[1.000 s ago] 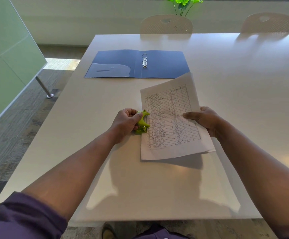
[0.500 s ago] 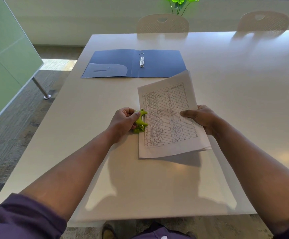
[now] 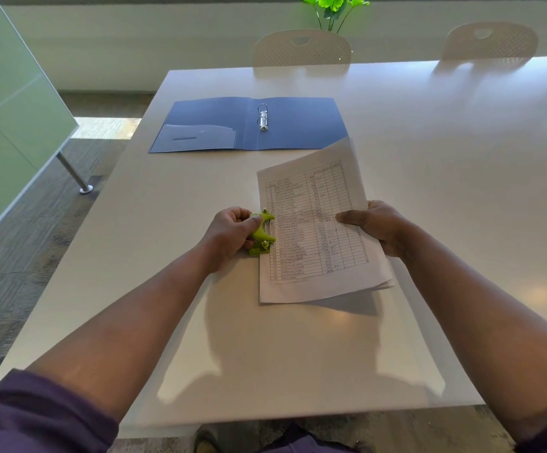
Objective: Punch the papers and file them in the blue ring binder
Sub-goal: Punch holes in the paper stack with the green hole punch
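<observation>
A stack of printed papers (image 3: 314,223) with a table on the top sheet lies tilted at the table's middle, its right side lifted. My right hand (image 3: 376,228) grips the stack's right edge, thumb on top. My left hand (image 3: 233,233) grips a small green hole punch (image 3: 262,235) set against the stack's left edge, thumb on its lever. The blue ring binder (image 3: 298,125) lies open and flat farther back, its metal rings (image 3: 263,117) at the spine.
The white table (image 3: 445,178) extends right and back. Two white chairs (image 3: 301,49) stand at its far edge with a green plant (image 3: 332,8) behind. A glass partition (image 3: 7,103) and a metal leg (image 3: 74,174) stand on the floor at left.
Both hands, the punch and the papers keep their pose; only the head camera has shifted slightly.
</observation>
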A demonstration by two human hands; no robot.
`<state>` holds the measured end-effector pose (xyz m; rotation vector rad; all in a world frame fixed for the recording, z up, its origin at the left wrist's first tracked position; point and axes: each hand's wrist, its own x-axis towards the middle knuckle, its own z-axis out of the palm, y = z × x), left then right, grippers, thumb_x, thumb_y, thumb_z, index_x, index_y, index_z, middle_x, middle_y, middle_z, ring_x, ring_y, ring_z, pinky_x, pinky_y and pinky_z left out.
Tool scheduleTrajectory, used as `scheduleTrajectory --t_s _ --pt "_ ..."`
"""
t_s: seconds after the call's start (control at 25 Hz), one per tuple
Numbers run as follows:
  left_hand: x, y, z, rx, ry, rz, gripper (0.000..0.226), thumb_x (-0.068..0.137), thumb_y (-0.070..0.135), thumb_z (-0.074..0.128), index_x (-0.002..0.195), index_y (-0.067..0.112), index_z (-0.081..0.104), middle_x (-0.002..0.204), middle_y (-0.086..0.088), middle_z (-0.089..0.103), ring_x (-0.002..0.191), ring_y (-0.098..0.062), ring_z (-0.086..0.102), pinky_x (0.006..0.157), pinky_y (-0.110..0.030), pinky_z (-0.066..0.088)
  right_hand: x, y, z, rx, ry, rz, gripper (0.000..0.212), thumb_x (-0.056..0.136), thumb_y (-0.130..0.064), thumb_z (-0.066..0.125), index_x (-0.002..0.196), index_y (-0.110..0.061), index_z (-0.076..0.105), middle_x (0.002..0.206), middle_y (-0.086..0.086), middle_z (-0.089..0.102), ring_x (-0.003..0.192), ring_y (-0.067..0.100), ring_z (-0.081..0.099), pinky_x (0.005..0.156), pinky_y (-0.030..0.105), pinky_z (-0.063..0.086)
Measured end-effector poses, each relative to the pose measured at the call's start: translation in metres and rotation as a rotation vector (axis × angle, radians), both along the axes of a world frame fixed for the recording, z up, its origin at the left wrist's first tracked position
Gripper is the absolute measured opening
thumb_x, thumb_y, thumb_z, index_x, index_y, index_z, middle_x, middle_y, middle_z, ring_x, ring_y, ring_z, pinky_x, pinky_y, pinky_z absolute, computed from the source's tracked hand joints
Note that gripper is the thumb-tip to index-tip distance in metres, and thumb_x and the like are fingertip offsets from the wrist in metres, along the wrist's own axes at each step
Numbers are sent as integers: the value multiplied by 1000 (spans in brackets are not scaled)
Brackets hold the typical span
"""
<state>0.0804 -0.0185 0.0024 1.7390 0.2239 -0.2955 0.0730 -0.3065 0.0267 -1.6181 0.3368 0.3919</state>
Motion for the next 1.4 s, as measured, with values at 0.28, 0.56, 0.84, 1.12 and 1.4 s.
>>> scheduleTrajectory --t_s 0.28,0.56,0.84,1.12,1.4 --pt "18 12 30 204 215 -126 42 80 30 86 110 8 65 90 -11 73 65 -16 66 60 -29 60 -2 1 2 -18 -4 1 19 93 -6 69 110 -15 66 104 11 75 72 23 78 52 35 60" --pt "27 13 34 372 294 -202 46 79 37 84 105 2 68 83 -11 70 50 -12 60 46 -23 54 -1 0 2 -13 -1 10 18 94 -7 68 111 -15 66 103 9 75 73 22 78 51 35 60" --pt "26 14 28 364 312 -197 36 83 34 81 92 3 65 68 -11 62 48 -17 54 48 -25 50 5 -4 -8 9 -4 8 24 92 -9 70 116 -9 66 105 12 76 81 26 78 60 39 62" --pt "26 12 25 423 307 -240 35 88 41 75 85 10 59 66 -8 52 50 -20 44 49 -25 43 6 -5 -10 35 -23 11 19 92 -6 69 111 -8 69 96 8 80 79 27 78 58 37 62" --pt "22 12 22 360 262 -205 34 87 38 77 82 9 60 64 -7 54 49 -19 45 48 -25 45 4 -5 -5 25 -26 12 22 92 -8 70 113 -13 68 101 9 78 80 26 78 57 38 62"
